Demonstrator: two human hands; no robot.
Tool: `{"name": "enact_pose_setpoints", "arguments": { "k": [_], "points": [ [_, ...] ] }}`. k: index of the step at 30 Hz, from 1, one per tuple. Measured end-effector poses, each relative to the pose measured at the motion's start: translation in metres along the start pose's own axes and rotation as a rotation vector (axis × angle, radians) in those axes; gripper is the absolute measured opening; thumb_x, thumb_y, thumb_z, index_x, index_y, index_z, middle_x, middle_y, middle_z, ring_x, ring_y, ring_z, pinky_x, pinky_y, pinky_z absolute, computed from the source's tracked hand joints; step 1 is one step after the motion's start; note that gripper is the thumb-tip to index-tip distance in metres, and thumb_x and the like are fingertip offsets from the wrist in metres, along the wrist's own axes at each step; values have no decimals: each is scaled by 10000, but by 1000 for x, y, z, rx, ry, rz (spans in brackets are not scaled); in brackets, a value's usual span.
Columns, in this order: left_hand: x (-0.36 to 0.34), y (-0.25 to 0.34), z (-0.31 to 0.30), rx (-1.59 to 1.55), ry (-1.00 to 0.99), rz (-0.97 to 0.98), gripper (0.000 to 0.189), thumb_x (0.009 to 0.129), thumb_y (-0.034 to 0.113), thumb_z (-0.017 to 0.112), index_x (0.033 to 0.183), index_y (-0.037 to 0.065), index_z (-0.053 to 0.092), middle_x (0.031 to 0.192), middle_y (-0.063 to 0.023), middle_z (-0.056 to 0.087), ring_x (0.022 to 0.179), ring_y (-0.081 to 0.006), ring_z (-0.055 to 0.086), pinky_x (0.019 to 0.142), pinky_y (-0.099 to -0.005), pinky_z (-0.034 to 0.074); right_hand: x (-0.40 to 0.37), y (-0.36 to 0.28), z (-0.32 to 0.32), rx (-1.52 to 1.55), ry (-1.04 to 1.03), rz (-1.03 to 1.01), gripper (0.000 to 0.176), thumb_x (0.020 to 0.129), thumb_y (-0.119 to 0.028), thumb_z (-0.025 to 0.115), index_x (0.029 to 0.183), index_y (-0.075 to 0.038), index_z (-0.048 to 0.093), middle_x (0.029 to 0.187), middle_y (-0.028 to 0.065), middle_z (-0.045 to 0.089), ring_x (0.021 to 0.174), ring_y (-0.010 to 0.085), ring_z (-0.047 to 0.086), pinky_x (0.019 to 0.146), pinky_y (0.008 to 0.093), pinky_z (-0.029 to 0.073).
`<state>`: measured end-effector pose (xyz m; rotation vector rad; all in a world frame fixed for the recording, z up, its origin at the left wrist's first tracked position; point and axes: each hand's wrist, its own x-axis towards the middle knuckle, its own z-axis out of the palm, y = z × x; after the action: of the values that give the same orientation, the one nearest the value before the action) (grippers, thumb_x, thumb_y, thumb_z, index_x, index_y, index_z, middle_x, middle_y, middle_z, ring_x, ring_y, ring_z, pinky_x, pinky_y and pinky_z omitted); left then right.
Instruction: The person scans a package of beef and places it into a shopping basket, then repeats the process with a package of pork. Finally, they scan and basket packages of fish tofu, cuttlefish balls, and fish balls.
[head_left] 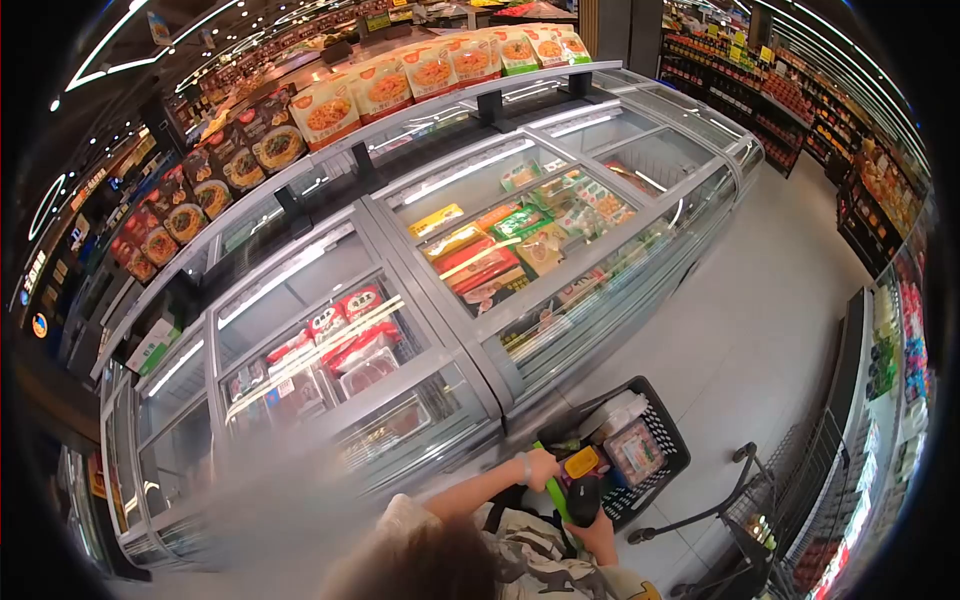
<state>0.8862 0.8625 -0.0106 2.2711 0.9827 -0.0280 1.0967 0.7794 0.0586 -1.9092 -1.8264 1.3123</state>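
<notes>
Freezer (480,355), glass-topped, across the centre. Red packs (355,320) inside, at 9 o'clock: white ovals with dark Chinese characters, too small to read surely. Carton (155,345) at 9 o'clock: white and green, print illegible. Pale packs (385,90) along the top rail, 11 to 12 o'clock: red and green trim, food photos; dark packs (240,165) at 10 o'clock, lettering unreadable. Lit sign (35,272) at far 9 o'clock: white characters, unclear. Basket (672,430) at 4 to 5 o'clock: black, perforated, near the freezer's lower edge. Contents: white bag (622,412), labelled clear pack (636,452), yellow-topped item (581,462). Left hand (541,468): closed on the green bar (554,495), upper end. Right hand (598,538): fingers partly curled, beside the dark item (583,500); hold and opening not tellable. Open floor (745,290) at 3 o'clock, pale tile, narrowing towards 2. Trolley (800,500) at 4 o'clock, close beside the basket, partly blocking the aisle. Stocked shelves (775,100) at 2 o'clock; lit rack (912,400) at 3 to 4.
</notes>
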Motion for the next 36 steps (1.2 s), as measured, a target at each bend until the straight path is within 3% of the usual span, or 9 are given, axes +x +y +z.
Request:
{"name": "enact_pose_setpoints", "arguments": {
  "k": [6,13,19,23,24,28,29,31,36],
  "points": [
    [14,4,-2,6,17,8,366,453,125,563,811,93,634,669,-156,587,673,-306,577,603,-377,465,-17,0,23,-269,317,69,573,547,-205,680,1036,-17,450,980,176,520,884,333,511,713,403,419],
    [41,6,18,44,-21,3,355,475,148,570,821,102,634,674,-148,591,677,-298,581,606,-374,466,-13,21,30,-370,486,61,623,547,-188,656,1105,-30,426,938,200,539,832,346,533,685,413,435],
    [74,11,45,110,-1,18,312,496,167,571,799,124,626,658,-109,589,664,-273,583,577,-372,456,1,40,12,95,428,147,464,589,-179,636,985,16,492,898,198,558,843,387,517,713,394,424],
    [98,7,69,108,23,23,308,489,168,575,790,128,627,645,-100,587,646,-272,582,557,-377,457,51,150,52,541,269,119,448,596,-192,668,957,23,512,855,141,582,772,239,565,689,318,425],
    [104,7,74,125,6,8,297,487,174,577,775,125,626,643,-98,587,642,-267,584,554,-374,459,52,145,53,587,315,108,498,586,-189,687,987,28,487,866,115,566,770,179,536,682,298,416],
    [130,7,104,141,-3,44,191,509,170,573,677,90,619,631,-112,589,633,-261,588,563,-365,452,64,188,76,574,453,67,557,569,-149,691,1025,37,430,881,110,535,767,190,521,666,302,419],
    [137,7,111,133,-10,44,189,511,170,574,673,83,618,631,-115,589,635,-262,589,566,-367,452,69,198,80,661,517,1,516,574,-136,685,1001,32,450,872,96,534,753,181,517,657,296,419],
    [141,11,115,124,-22,45,186,514,169,576,666,70,616,633,-121,589,641,-265,590,572,-372,454,66,197,78,724,614,143,476,582,-122,674,983,31,469,871,93,541,747,174,521,650,288,421],
    [161,9,163,156,-6,99,200,536,178,573,691,59,618,655,-134,593,656,-268,592,579,-368,457,64,228,80,865,587,6,373,615,-47,598,969,18,498,861,79,575,736,144,527,637,262,415]
  ]
}}
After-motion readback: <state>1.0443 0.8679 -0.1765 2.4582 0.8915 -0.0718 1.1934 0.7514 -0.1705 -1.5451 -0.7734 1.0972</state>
